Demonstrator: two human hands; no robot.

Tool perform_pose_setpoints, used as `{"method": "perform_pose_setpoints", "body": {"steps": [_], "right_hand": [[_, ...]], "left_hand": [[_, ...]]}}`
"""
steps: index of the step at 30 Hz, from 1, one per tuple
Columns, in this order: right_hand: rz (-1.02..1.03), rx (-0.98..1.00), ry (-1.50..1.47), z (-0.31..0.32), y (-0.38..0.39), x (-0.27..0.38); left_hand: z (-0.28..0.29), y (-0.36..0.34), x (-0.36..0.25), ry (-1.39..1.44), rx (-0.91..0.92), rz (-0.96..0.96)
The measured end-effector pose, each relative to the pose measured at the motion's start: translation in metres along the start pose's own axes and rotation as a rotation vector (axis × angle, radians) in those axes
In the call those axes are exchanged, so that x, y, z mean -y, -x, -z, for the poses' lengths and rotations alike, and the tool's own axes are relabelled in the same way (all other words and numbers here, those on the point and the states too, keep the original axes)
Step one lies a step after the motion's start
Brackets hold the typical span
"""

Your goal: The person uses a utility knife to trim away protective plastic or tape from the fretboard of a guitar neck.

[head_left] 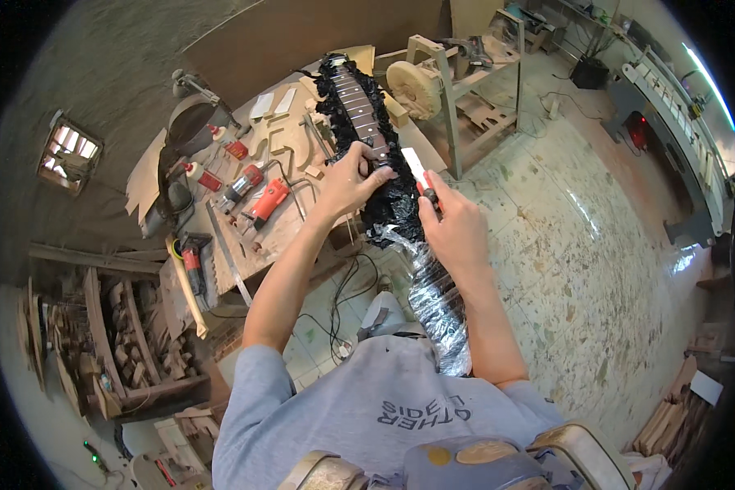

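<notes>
A guitar neck (357,102) with a brown fretboard points away from me, framed by crumpled black plastic (388,198). Clear wrap (439,306) covers the long part nearest my body. My left hand (353,181) rests with bent fingers and thumb against the near end of the fretboard, gripping the neck there. In my right hand (457,224) is a hand tool with a red and black handle and a flat, pale blade (414,166); its exact kind is unclear. The blade lies beside the fretboard's right edge, over the plastic; whether it touches cannot be seen.
Left of the neck, the wooden bench (245,237) carries a red power tool (267,202), a drill (241,186), red-and-white glue bottles (202,175) and wood pieces. A wooden stand with a round disc (414,88) is beyond. Cables (339,302) hang below the bench.
</notes>
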State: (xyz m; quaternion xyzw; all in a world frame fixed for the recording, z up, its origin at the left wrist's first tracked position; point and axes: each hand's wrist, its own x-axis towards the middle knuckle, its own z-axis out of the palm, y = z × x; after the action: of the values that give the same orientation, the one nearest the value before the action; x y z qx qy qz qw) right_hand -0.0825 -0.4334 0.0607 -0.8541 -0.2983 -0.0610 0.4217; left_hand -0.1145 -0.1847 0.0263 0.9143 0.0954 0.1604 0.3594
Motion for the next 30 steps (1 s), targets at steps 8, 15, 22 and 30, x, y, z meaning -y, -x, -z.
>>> {"method": "perform_pose_setpoints", "body": {"steps": [8, 15, 22, 30], "right_hand": [[0.057, 0.042, 0.063, -0.017, -0.024, -0.015], [0.04, 0.091, 0.057, -0.017, -0.033, -0.007], [0.024, 0.133, 0.097, -0.028, -0.026, -0.007], [0.056, 0.207, 0.098, -0.031, -0.034, -0.009]], "left_hand": [[-0.003, -0.013, -0.004, -0.178, -0.038, -0.068], [-0.015, -0.026, 0.014, -0.486, -0.091, -0.371], [-0.027, -0.02, 0.007, -0.311, -0.262, -0.319], [-0.038, -0.023, 0.024, -0.228, -0.246, -0.294]]}}
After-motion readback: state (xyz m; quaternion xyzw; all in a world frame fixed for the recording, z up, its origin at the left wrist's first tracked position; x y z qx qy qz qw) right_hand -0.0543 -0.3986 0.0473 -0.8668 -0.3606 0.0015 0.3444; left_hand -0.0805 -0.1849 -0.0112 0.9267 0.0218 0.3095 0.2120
